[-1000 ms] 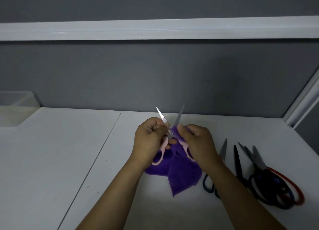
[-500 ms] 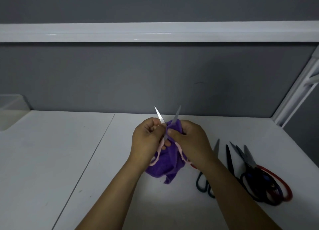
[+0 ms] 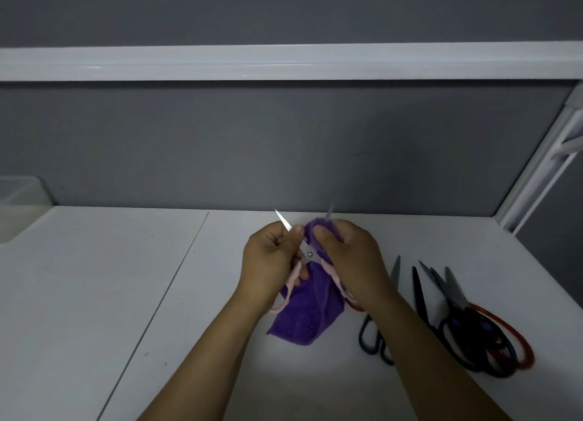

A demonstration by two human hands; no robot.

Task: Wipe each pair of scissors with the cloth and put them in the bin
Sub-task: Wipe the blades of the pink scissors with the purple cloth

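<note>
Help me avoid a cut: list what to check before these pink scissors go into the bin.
1. Left hand grips pink scissors: ok.
2. Right hand pinches purple cloth round one blade: ok.
3. Blades closed for carrying: not ok, spread apart.
4. Both blades wiped: cannot tell.
5. Bin in view, far left: ok.
6. Other scissors lie apart from the hands, at right: ok.

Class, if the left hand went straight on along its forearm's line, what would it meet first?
Probably the purple cloth bunched in the right hand; beyond that, the grey wall. Depth is unclear.
</note>
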